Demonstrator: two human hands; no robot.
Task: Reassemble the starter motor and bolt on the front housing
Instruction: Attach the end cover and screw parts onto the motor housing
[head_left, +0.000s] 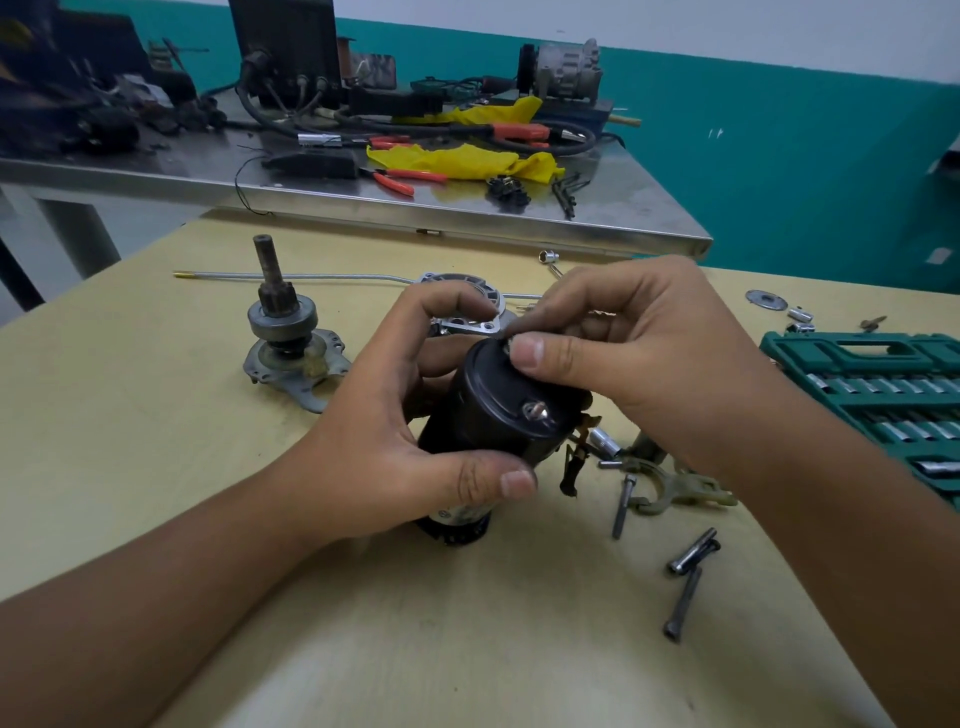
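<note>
A black cylindrical starter motor body stands tilted on the tan table, end cap toward me. My left hand grips its side, thumb at the front, fingers behind. My right hand pinches a small screw at the far rim of the end cap. A second screw sits in the near rim of the cap. The drive shaft with pinion and plate stands upright at the left. The silver front housing lies behind my hands, mostly hidden.
Several long bolts and a fork lever lie right of the motor. A green socket set case is open at the right edge. A washer and loose sockets lie behind it. A cluttered steel bench stands beyond.
</note>
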